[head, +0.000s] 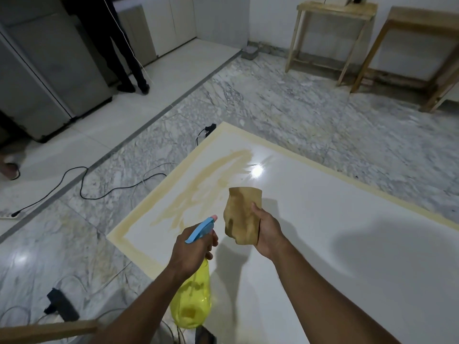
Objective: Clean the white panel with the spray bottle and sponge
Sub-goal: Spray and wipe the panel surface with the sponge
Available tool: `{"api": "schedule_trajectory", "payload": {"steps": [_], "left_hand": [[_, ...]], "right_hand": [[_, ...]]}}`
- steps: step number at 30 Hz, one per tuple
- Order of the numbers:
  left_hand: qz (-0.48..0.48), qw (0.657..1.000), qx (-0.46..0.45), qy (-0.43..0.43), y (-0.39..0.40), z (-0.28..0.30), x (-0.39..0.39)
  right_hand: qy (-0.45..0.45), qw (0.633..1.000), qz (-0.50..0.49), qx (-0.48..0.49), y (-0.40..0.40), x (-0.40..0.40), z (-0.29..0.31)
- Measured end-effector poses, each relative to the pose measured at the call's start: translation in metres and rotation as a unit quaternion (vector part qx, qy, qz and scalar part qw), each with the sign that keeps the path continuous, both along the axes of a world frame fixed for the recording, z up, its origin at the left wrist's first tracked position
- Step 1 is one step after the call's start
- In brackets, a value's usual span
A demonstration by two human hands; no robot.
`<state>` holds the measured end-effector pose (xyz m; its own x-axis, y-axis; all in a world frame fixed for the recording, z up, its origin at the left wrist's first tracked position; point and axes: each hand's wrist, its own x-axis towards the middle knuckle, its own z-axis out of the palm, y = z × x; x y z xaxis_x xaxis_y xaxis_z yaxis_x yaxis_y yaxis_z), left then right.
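A large white panel [323, 219] with a pale yellow border lies flat on the marble floor. Brownish smears [206, 184] cover its near-left part. My left hand [191, 252] grips a yellow spray bottle [193, 301] with a blue trigger head [201, 230] that points toward the smears. My right hand [268, 232] holds a tan, stained sponge [242, 216] upright above the panel, just right of the nozzle. Both are held in the air over the panel's near edge.
Black cables [82, 187] trail across the floor left of the panel. A black plug block [60, 305] lies at the lower left. Another person's legs [124, 58] stand by a grey cabinet [49, 70]. Wooden stands [330, 33] line the far right wall.
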<state>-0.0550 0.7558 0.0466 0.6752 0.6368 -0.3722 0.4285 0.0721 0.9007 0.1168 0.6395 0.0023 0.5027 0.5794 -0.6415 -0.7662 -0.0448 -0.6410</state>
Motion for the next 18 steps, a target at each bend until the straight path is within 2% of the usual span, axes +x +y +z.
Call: {"api": "schedule_trajectory", "payload": {"steps": [7,12,14,18], "left_hand": [[-0.039,0.998,-0.031,-0.031,0.068,-0.004,0.067],[-0.064,0.995,-0.066,-0.04,0.129,-0.011,0.117],[-0.065,0.994,-0.077,-0.044,0.149,-0.014,0.134],[-0.065,0.992,-0.091,-0.053,0.184,-0.023,0.161]], "right_hand": [[-0.095,0.992,-0.003,-0.078,0.045,0.069,-0.016],[-0.236,0.955,-0.037,-0.173,0.094,0.152,-0.024],[-0.338,0.914,-0.028,-0.223,0.111,0.19,-0.03],[-0.528,0.76,0.031,-0.378,0.14,0.256,-0.062]]}}
